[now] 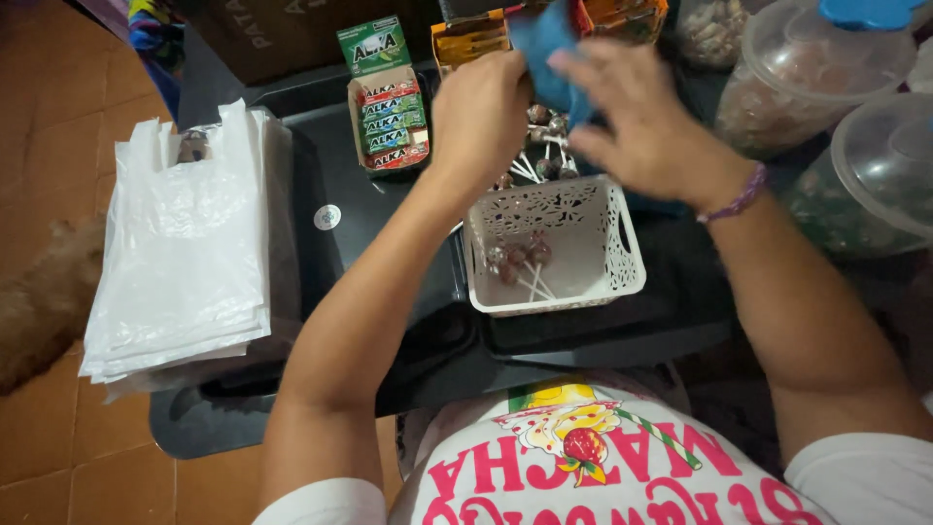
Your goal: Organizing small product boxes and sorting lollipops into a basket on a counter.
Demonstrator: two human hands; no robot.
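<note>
Both arms reach forward from the near edge of the desk; the left hand (478, 115) is curled into a loose fist, gripping the lower edge of a blue bag (546, 44); the right hand (637, 115) has its fingers spread and bent, pinching the same bag from the other side, a purple band on its wrist; the bag is held up over the far middle of the desk, mouth down, and is blurred.

Under the hands lies a small heap of lollipops (544, 156) with white sticks, their number unclear; just nearer stands a white lattice basket (622, 255), square, with about three more lollipops lying in it.

The desk (330, 262) is black and glossy, set on a floor of brown tiles (49, 126); a thick stack of white plastic bags (180, 253) rests on its left edge; an open carton of candy rolls (391, 122), four rows showing, sits at the far left; three clear tubs (807, 68) of sweets crowd the far right corner.
</note>
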